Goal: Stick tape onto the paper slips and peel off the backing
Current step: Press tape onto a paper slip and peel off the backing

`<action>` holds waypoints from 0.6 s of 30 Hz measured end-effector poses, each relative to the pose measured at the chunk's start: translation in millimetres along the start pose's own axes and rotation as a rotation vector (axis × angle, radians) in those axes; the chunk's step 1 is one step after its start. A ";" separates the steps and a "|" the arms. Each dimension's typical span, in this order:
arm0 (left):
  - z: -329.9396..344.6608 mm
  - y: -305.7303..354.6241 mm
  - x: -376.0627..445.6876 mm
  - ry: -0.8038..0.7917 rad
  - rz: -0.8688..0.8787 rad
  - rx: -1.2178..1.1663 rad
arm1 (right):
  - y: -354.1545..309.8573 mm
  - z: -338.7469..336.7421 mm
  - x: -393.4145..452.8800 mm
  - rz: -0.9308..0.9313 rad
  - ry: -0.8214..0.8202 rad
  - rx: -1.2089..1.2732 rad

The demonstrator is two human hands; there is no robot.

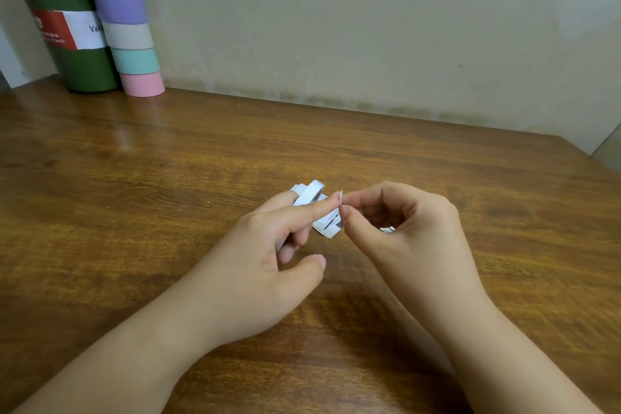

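A white tape roll (311, 196) is ringed around a straight finger of my left hand (268, 262), just above the table. That hand's index finger points right, and its tip touches a tiny piece of tape (340, 199). My right hand (403, 239) pinches this piece upright between thumb and index finger, with its other fingers curled. Printed paper slips (331, 224) lie on the wooden table (168, 178) directly under the two fingertips, partly hidden by my hands. Whether the pinched piece is tape or backing is too small to tell.
A dark green bottle (64, 27) with a red and white label stands at the back left against the wall. A tall stack of pastel tape rolls (126, 20) stands beside it. A small pale scrap (387, 229) shows under my right hand's curled fingers.
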State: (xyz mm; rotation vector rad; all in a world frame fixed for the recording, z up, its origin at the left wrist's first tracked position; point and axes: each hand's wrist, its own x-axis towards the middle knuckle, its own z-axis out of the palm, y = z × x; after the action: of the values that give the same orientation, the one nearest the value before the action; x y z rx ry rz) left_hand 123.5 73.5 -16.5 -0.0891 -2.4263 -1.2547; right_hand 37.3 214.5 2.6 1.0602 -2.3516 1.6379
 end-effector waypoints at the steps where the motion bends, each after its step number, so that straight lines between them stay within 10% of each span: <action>1: -0.3 -0.3 0.0 -0.002 -0.002 -0.005 | -0.1 0.2 0.1 -0.002 0.001 -0.002; 18: -2.9 0.4 1.0 -0.005 -0.057 -0.112 | 2.2 1.1 1.4 -0.015 -0.010 -0.009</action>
State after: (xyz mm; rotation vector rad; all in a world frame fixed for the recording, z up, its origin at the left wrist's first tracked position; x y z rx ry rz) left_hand 123.6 71.3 -14.3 -0.0545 -2.3772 -1.4169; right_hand 35.4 213.3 1.0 1.0842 -2.3485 1.6188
